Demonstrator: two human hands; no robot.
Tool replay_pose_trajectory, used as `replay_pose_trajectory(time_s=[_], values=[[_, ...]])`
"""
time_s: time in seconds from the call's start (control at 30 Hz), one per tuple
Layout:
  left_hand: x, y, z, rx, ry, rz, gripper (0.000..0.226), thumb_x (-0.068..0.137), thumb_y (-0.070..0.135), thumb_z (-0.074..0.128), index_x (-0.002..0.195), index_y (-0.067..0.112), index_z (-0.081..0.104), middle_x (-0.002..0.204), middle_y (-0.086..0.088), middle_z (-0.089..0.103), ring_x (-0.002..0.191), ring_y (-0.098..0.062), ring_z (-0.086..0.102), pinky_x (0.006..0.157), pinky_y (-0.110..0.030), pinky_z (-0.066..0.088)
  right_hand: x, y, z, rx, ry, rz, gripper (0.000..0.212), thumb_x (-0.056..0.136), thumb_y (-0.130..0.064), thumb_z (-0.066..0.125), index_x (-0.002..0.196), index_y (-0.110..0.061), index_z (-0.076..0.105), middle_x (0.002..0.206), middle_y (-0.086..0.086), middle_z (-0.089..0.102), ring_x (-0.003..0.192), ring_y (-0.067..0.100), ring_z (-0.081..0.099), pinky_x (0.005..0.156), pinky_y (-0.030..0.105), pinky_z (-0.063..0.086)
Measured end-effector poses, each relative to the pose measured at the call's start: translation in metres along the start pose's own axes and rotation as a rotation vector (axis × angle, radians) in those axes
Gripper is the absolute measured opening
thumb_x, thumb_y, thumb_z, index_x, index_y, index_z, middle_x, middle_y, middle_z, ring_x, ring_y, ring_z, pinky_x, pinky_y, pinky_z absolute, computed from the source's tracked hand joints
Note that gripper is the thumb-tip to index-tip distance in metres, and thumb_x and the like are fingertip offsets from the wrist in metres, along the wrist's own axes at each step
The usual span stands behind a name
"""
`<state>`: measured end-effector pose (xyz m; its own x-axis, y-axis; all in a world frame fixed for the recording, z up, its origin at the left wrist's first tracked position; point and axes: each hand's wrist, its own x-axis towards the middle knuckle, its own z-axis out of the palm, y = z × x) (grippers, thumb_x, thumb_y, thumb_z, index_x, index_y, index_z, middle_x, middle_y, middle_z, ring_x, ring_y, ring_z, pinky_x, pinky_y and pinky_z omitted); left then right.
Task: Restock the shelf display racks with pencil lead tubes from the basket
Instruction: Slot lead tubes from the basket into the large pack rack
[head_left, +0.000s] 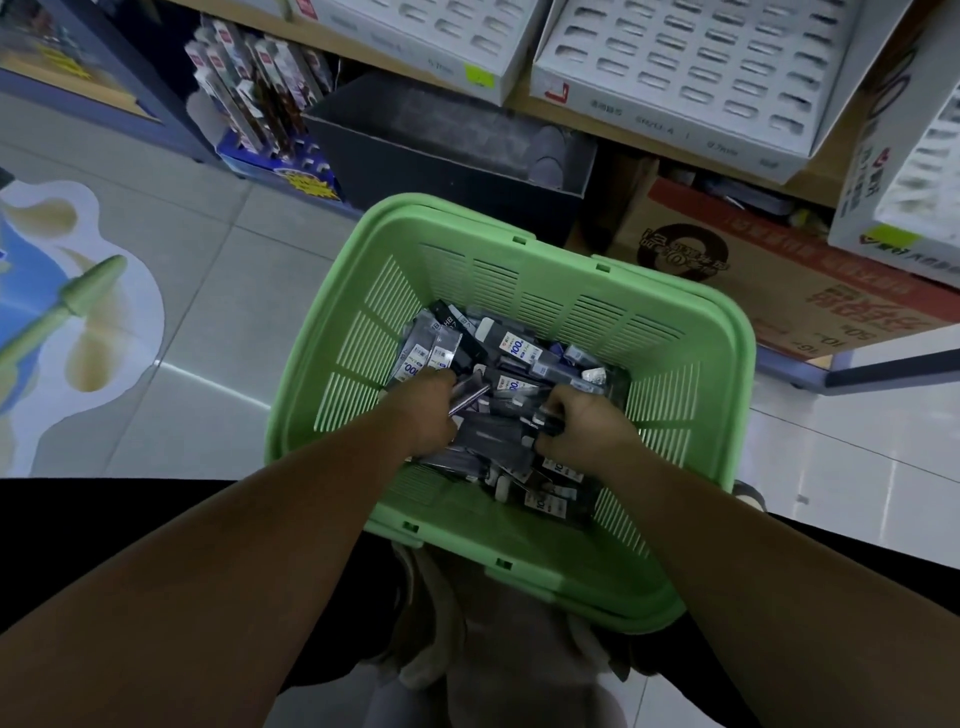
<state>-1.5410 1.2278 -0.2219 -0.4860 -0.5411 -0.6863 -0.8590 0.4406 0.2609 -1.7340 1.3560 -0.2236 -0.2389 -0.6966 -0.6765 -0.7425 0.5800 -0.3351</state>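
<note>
1. While reaching down into the green basket, gripping with both hands. Down at the bottom, a big heap of pencil lead tubes.
2. Fingers of the left hand curled round a few tubes, one shiny end poking out. Fingers of the right hand pinching a dark tube. Close together, yet not touching.
3. Looks like the picking-up step, so not far along. Plenty of tubes left in the heap.
4. Up on the shelf, white display racks with rows and rows of slots. Mostly empty by the look of it, though too blurry to be sure. Probably lots left to fill.
5. Tall basket walls all round the hands, so best to lift straight up past the rim first.
6. Behind the basket, a black bin and a cardboard box under the shelf. Shelf edge sticking out above them, easy to bump on the way up.
7. Open air between the basket rim and the racks. Bare floor off to the left, with room to swing an elbow.
</note>
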Motion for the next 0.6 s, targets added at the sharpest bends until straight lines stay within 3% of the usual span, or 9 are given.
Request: replay_pose_trajectory(time_s=[0.1, 0.23, 0.33, 0.43, 0.53, 0.6], values=[[0.000, 0.003, -0.001, -0.065, 0.007, -0.044, 0.037, 0.085, 0.015, 0.077, 0.111, 0.012, 0.051, 0.112, -0.009, 0.057, 0.092, -0.022, 0.052, 0.076, -0.034, 0.042, 0.000, 0.000, 0.003, -0.063, -0.010, -0.003, 0.052, 0.085, -0.034, 0.077, 0.128, -0.025, 0.049, 0.113, 0.001, 0.065, 0.095, 0.023, 0.065, 0.083, 0.038, 0.058], [0.000, 0.004, -0.002, -0.189, -0.034, -0.126, 0.042, 0.081, 0.012, 0.077, 0.116, 0.011, 0.054, 0.105, -0.005, 0.061, 0.092, -0.022, 0.060, 0.070, -0.031, 0.049, 0.001, -0.002, 0.006, -0.119, 0.002, -0.046, 0.043, 0.092, -0.037, 0.069, 0.129, -0.026, 0.049, 0.118, 0.003, 0.066, 0.101, 0.026, 0.064, 0.085, 0.038, 0.057], [-0.004, 0.003, -0.012, -0.362, -0.030, -0.188, 0.059, 0.082, 0.009, 0.070, 0.138, 0.012, 0.052, 0.125, -0.009, 0.063, 0.096, -0.022, 0.063, 0.073, -0.032, 0.057, 0.002, -0.004, 0.001, 0.058, -0.067, -0.023, 0.026, 0.096, -0.035, 0.066, 0.118, -0.023, 0.056, 0.103, 0.001, 0.066, 0.089, 0.021, 0.066, 0.076, 0.032, 0.056], [-0.012, 0.004, -0.024, -0.509, 0.018, -0.200, 0.081, 0.086, 0.003, 0.064, 0.159, 0.014, 0.032, 0.151, -0.011, 0.050, 0.099, -0.021, 0.066, 0.064, -0.026, 0.052, -0.001, -0.008, -0.009, 0.227, -0.116, 0.014, 0.021, 0.098, -0.040, 0.066, 0.102, -0.020, 0.059, 0.089, 0.001, 0.066, 0.075, 0.016, 0.063, 0.059, 0.027, 0.047], [-0.019, 0.007, -0.034, -0.676, 0.028, -0.231, 0.085, 0.088, -0.002, 0.062, 0.162, 0.017, 0.026, 0.137, -0.016, 0.057, 0.086, -0.025, 0.073, 0.055, -0.028, 0.053, -0.010, -0.017, -0.023, 0.332, -0.138, 0.001, 0.031, 0.099, -0.044, 0.063, 0.113, -0.016, 0.062, 0.101, 0.010, 0.072, 0.084, 0.021, 0.068, 0.071, 0.035, 0.056], [-0.023, 0.012, -0.041, -0.752, 0.034, -0.261, 0.086, 0.088, -0.004, 0.063, 0.163, 0.015, 0.024, 0.131, -0.018, 0.062, 0.082, -0.023, 0.074, 0.057, -0.033, 0.059, -0.019, -0.022, -0.036, 0.453, -0.166, -0.009, 0.025, 0.102, -0.036, 0.060, 0.119, -0.019, 0.057, 0.104, 0.012, 0.074, 0.075, 0.017, 0.068, 0.062, 0.030, 0.057]])
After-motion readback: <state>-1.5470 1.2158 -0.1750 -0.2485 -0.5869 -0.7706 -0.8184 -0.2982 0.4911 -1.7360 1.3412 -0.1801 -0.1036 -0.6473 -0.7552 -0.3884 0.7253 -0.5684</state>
